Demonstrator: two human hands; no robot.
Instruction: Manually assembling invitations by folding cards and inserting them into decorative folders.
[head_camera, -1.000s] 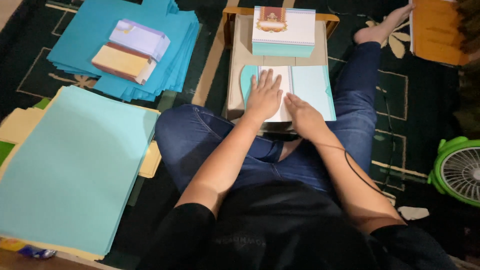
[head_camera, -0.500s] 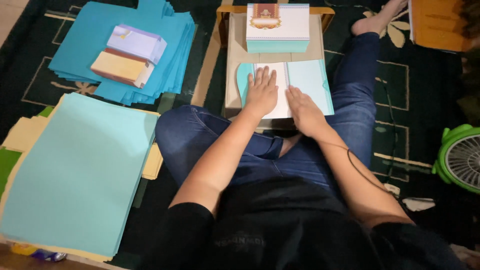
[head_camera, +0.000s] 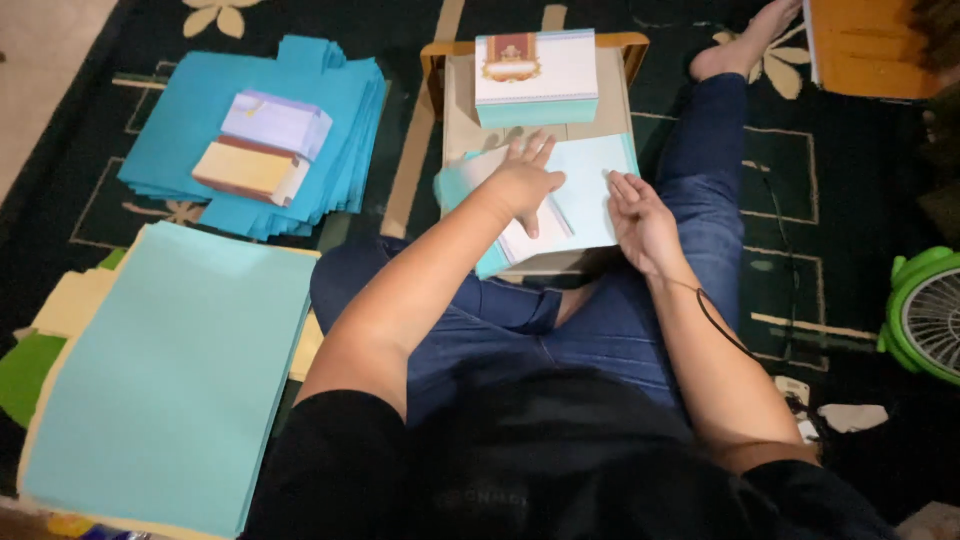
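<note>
Hands, left (head_camera: 525, 180) and right (head_camera: 640, 215), press flat, fingers spread, on the teal sheet (head_camera: 590, 190).

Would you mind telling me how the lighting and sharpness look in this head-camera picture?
Head view: the left hand and right hand on the light blue sheet are evenly lit and fairly sharp; the dark carpet swallows detail; the green fan is cut off at the right edge; the top right corner lies in deep shadow.

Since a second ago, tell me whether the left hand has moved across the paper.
Yes. The left hand has slid up the light blue paper, toward the stack of cards at the far end of the small table.
</note>
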